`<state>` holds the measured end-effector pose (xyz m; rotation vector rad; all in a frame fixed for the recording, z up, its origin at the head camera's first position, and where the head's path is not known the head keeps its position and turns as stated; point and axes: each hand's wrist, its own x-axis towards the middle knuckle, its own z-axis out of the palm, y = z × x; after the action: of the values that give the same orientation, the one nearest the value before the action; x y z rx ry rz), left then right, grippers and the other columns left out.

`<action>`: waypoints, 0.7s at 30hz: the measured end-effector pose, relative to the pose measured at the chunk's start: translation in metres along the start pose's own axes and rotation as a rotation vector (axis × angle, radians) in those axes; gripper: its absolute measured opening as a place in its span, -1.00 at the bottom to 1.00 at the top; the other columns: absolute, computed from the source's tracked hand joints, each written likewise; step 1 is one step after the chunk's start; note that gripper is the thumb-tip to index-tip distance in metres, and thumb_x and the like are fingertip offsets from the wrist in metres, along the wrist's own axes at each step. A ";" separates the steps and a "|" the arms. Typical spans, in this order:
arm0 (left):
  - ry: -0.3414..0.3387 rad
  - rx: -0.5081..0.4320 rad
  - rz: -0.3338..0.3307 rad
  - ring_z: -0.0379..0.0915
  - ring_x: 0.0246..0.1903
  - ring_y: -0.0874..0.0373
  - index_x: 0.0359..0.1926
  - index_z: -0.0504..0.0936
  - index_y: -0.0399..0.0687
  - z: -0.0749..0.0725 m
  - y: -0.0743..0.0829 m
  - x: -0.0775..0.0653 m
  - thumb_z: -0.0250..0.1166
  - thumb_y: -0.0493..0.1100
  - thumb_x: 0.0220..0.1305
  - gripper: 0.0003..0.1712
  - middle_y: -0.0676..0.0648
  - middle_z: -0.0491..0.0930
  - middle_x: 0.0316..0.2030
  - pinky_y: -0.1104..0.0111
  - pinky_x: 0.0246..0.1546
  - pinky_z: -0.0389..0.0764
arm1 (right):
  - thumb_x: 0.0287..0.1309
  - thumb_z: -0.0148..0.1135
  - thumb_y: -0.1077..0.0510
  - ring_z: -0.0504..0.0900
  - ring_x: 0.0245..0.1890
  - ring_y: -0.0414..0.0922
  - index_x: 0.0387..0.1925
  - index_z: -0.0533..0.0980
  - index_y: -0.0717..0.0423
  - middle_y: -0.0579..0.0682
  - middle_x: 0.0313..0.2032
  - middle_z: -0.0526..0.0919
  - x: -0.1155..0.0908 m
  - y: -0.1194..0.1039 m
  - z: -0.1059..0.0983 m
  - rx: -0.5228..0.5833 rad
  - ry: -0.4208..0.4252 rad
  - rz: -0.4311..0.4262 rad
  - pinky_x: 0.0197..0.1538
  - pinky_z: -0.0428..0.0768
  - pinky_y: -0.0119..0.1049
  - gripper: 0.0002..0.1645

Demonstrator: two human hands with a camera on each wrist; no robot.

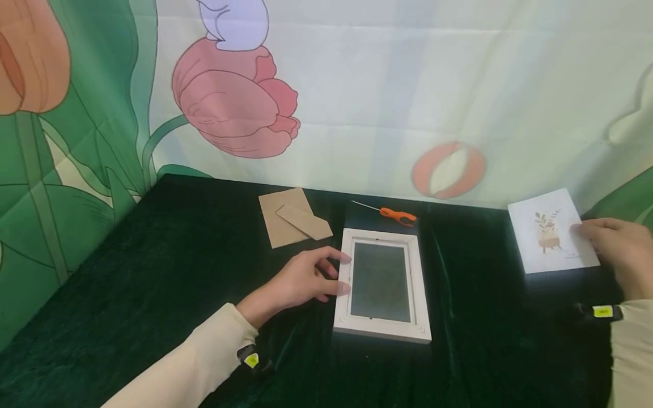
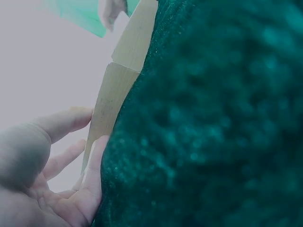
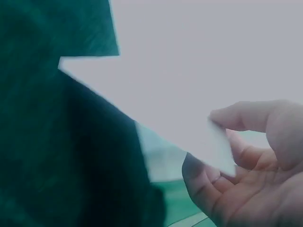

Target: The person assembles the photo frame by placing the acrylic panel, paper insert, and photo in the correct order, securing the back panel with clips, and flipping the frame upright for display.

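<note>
A white photo frame (image 1: 377, 331) lies flat on the dark green cloth, its glass pane (image 1: 380, 280) inside the opening. My left hand (image 1: 308, 277) rests at the frame's left edge. Its thumb and index fingertip touch the rim with a gap between them, and other fingers sit against the side, as the left wrist view shows along the frame's side wall (image 2: 106, 101). Off to the right, my right hand (image 1: 619, 249) pinches a white picture card (image 1: 553, 232) by its right edge. A small drawing of a potted plant shows on the card; the right wrist view shows thumb above and fingers below.
Behind the left hand lies a brown backing board (image 1: 285, 209) with a stand leg (image 1: 306, 222) across it. Beyond the frame is an orange-handled screwdriver-like tool (image 1: 393, 215) with a thin shaft. A printed curtain (image 1: 357, 85) hangs along the table's far edge.
</note>
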<state>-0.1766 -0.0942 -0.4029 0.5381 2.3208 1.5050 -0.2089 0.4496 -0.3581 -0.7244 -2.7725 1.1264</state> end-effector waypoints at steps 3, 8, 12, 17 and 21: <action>0.001 0.004 0.006 0.69 -0.30 0.00 0.32 0.59 -0.07 -0.001 -0.001 -0.001 0.56 -0.19 0.30 -0.40 -0.15 0.60 -0.13 0.25 -0.23 0.80 | 0.62 -0.12 -0.14 0.46 0.06 0.31 0.53 0.17 0.49 0.53 0.33 0.33 -0.008 -0.019 -0.002 0.020 0.018 -0.014 -0.29 0.46 -0.25 -0.16; 0.001 0.011 0.007 0.69 -0.32 0.00 0.32 0.59 -0.08 -0.001 -0.001 -0.001 0.56 -0.19 0.30 -0.39 -0.15 0.60 -0.13 0.25 -0.24 0.80 | 0.60 -0.09 -0.13 0.48 -0.02 0.25 0.42 0.31 0.53 0.51 0.22 0.41 -0.026 -0.043 -0.001 -0.016 0.060 -0.098 -0.36 0.45 -0.31 -0.20; 0.002 0.013 0.004 0.69 -0.32 0.01 0.32 0.59 -0.08 -0.001 0.000 0.000 0.56 -0.19 0.30 -0.39 -0.14 0.60 -0.13 0.25 -0.25 0.80 | 0.58 -0.04 -0.16 0.50 -0.09 0.21 0.32 0.42 0.50 0.47 0.16 0.47 -0.043 -0.061 0.004 -0.033 0.071 -0.174 -0.46 0.50 -0.34 -0.23; 0.005 0.012 0.002 0.69 -0.31 0.00 0.32 0.59 -0.07 -0.002 -0.001 0.000 0.56 -0.19 0.30 -0.39 -0.14 0.60 -0.13 0.25 -0.25 0.80 | 0.57 0.03 -0.20 0.52 -0.08 0.22 0.30 0.46 0.43 0.44 0.16 0.48 -0.061 -0.081 0.012 -0.030 0.044 -0.214 -0.43 0.53 -0.31 -0.25; 0.003 0.011 0.001 0.69 -0.31 0.01 0.32 0.59 -0.07 -0.002 -0.001 0.000 0.57 -0.18 0.29 -0.39 -0.14 0.60 -0.14 0.25 -0.24 0.80 | 0.55 0.07 -0.22 0.56 -0.09 0.21 0.25 0.51 0.39 0.43 0.13 0.53 -0.076 -0.094 0.020 -0.044 0.019 -0.265 -0.41 0.55 -0.30 -0.28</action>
<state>-0.1772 -0.0960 -0.4033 0.5400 2.3326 1.4950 -0.1834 0.3443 -0.3009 -0.3535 -2.7793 1.0035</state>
